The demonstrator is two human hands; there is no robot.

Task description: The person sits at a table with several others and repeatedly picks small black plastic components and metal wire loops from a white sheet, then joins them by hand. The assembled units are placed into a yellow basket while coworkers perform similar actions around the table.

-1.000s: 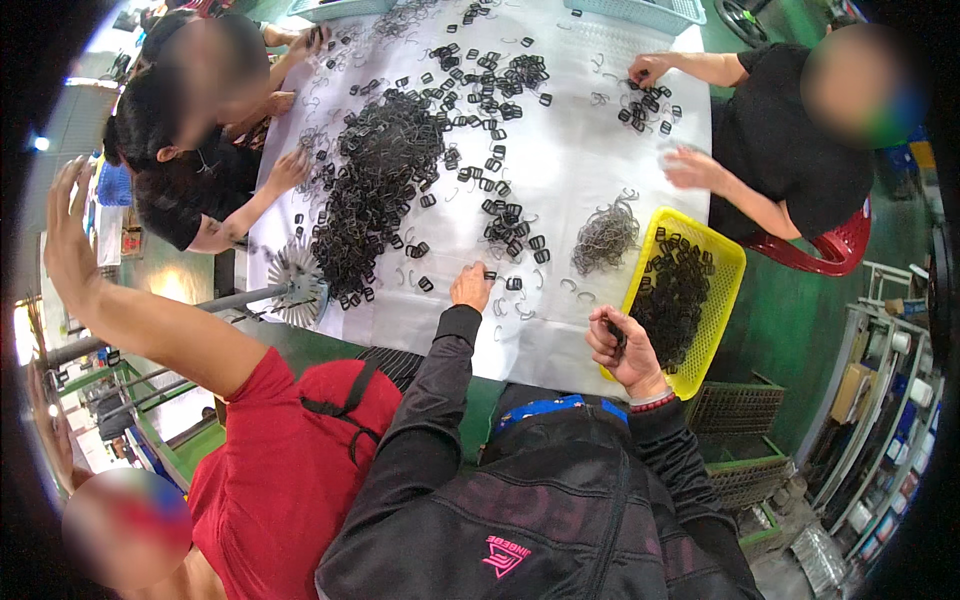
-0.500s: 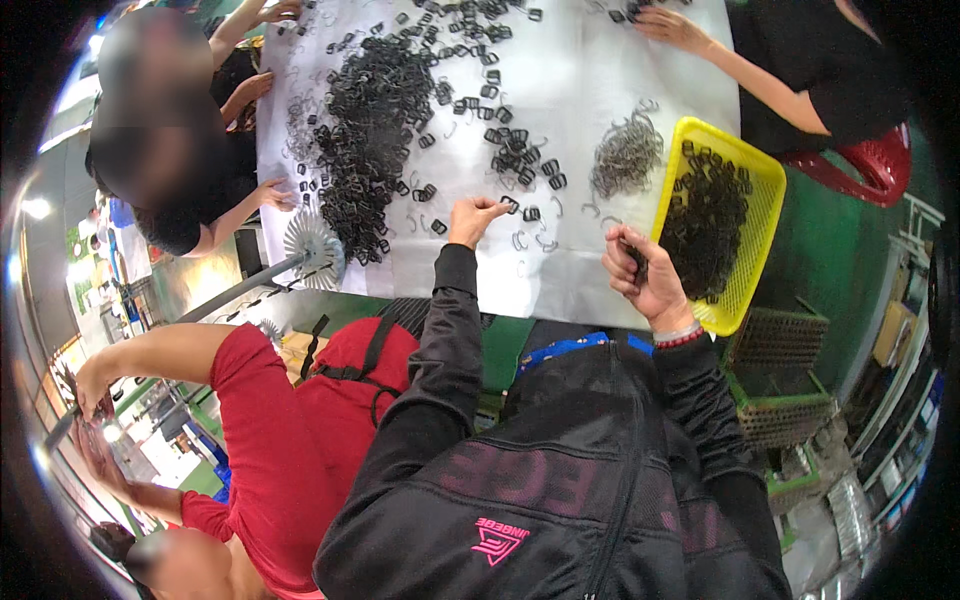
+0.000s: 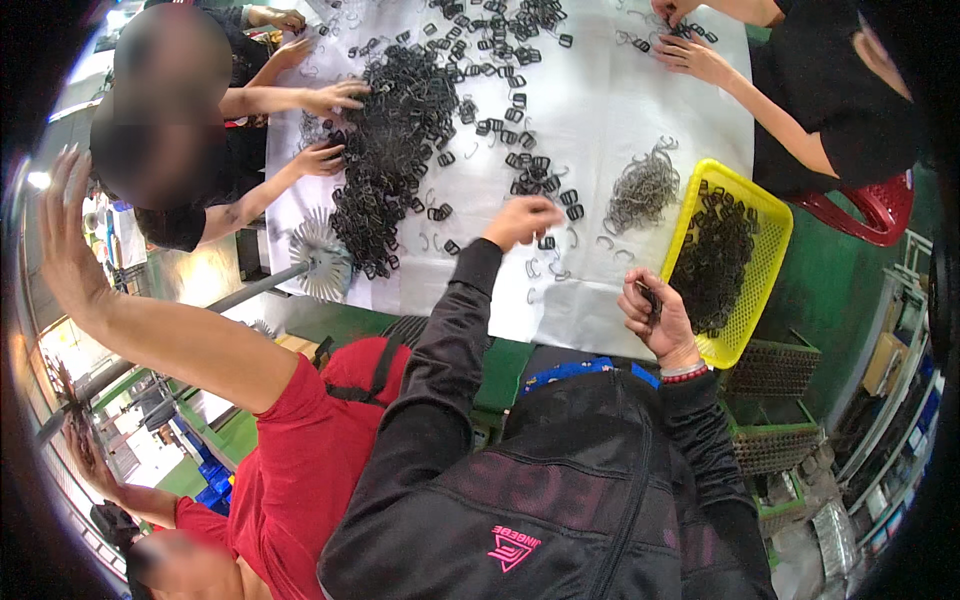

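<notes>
My left hand (image 3: 525, 220) is over the white table, its fingers bent and partly smeared by motion. Beside its fingertips lie small black buckle-like pieces (image 3: 573, 212); whether it pinches one cannot be made out. My right hand (image 3: 661, 316) is closed on a small dark piece (image 3: 650, 297), mostly hidden by the fingers. That hand stays at the near table edge, left of a yellow plastic basket (image 3: 775, 250) holding many similar black pieces (image 3: 712, 260). A heap of thin wire hooks (image 3: 645, 188) lies beyond my right hand, and a few loose hooks (image 3: 532, 268) are near my left.
A large heap of black pieces (image 3: 385, 160) covers the table's left part. Co-workers' hands reach in there (image 3: 335, 97) and at the far right (image 3: 695, 58). A finned metal disc on a bar (image 3: 320, 258) stands at the left edge. At my left, a person in red (image 3: 300, 470) raises an arm.
My left hand has moved slightly right, and its fingers now blur. My right hand stays closed near the basket. Left co-workers' hands have reached into the heap; the person in red has lifted a hand.
</notes>
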